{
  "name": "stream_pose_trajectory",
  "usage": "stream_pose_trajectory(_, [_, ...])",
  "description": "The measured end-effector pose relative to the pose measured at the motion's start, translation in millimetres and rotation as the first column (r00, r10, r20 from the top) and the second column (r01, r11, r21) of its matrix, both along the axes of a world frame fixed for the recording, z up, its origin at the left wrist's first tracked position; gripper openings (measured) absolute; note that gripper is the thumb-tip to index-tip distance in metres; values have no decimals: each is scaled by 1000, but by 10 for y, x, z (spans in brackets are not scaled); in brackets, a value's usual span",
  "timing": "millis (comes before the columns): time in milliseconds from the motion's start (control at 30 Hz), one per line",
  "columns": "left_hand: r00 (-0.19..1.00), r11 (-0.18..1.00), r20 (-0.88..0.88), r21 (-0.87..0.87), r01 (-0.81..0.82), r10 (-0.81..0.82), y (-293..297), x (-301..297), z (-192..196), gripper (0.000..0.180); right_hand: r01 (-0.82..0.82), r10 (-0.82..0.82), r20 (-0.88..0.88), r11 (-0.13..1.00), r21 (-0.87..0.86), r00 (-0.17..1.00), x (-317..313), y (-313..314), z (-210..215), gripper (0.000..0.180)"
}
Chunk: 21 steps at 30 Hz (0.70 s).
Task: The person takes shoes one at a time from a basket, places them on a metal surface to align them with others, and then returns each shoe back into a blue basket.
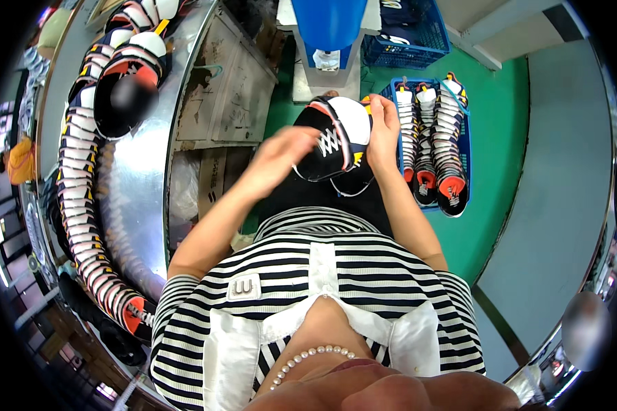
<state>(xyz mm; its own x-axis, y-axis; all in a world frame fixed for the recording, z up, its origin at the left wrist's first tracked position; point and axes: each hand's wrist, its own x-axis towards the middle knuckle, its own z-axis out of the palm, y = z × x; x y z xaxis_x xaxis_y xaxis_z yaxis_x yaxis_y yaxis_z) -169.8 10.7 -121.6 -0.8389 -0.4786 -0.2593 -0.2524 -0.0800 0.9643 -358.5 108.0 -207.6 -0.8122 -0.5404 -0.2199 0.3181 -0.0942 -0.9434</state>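
A black and white shoe upper (349, 116) with orange trim, yellow patches and white crossed laces (328, 141) is held in front of me over my lap. My right hand (384, 130) grips its right side, thumb and fingers closed on the white and yellow edge. My left hand (281, 159) is at the left side by the laces. Its fingers are drawn together and slightly blurred, so what they pinch is hidden. Below the held upper, part of another dark piece (354, 182) shows near my lap.
On the left, a metal bench (138, 185) bears a long curved row of nested shoe uppers (79, 195). A blue machine (328, 24) stands ahead. To the right, a blue crate (467, 147) on the green floor holds stacked uppers (448, 123); another blue crate (418, 55) sits behind.
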Motion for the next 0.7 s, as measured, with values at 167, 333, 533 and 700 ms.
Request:
stream_pose_trajectory(167, [927,754,-75,607,-251,368,-106,-594,-297,40,-193,220,-386,975,107,896,198,-362,396,30])
stream_pose_trajectory(333, [922,871,-152,413,-267,355,-228,-623,-323,31,-336,397,-278,910,242,875,15,-361,375,32])
stream_pose_trajectory(533, [927,919,-77,181,-349,367,-526,-674,-452,22,-349,380,219,922,-169,899,-124,-641,181,16])
stream_pose_trajectory(700, [937,936,-90,139,-323,337,-1008,-866,-570,25,-327,405,294,903,-279,866,-357,-1065,-179,13])
